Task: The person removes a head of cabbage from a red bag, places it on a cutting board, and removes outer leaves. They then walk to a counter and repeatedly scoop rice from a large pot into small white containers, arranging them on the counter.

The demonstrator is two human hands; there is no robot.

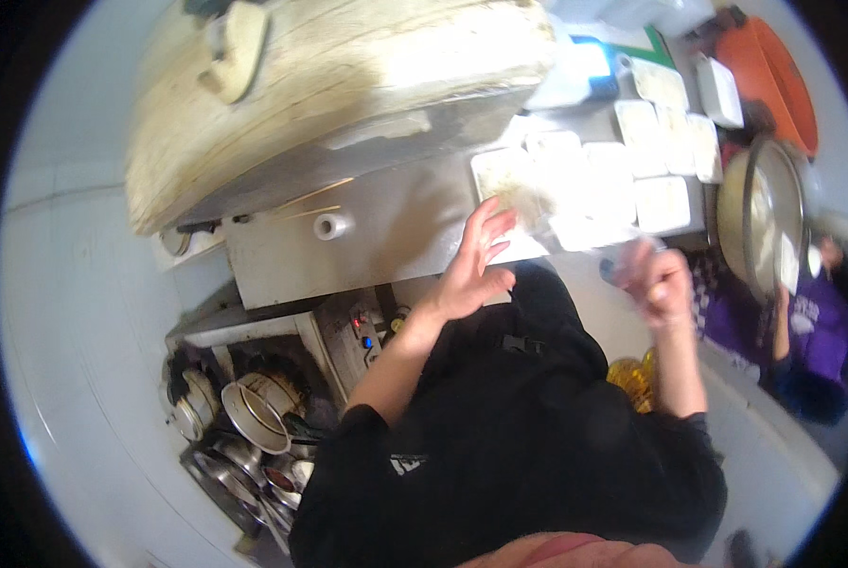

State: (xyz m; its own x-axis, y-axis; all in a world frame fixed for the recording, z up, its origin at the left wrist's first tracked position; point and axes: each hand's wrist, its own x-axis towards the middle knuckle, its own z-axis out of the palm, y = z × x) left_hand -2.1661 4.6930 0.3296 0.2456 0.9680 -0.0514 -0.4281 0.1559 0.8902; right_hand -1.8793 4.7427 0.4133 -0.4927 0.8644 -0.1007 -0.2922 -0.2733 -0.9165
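Note:
My left hand [477,263] is raised at the front edge of the metal counter [282,266], fingers apart and nothing in it. It is near a white rectangular tray [488,174] holding pale contents washed out by glare. To the right, my right hand [658,284] is blurred, with its fingers curled. Something clear may be at its fingertips, but blur hides whether it holds anything. Several more white trays stand close together behind the hands, among them a tray [664,204] at the counter's right end and another tray [640,135] farther back.
A small white roll [330,226] and thin wooden sticks [317,199] lie on the counter's left. Behind is a thick wooden board [310,121]. A pot [253,415] is at lower left. At right, another person's hand [782,305] holds a white tray beside a large basin [736,220].

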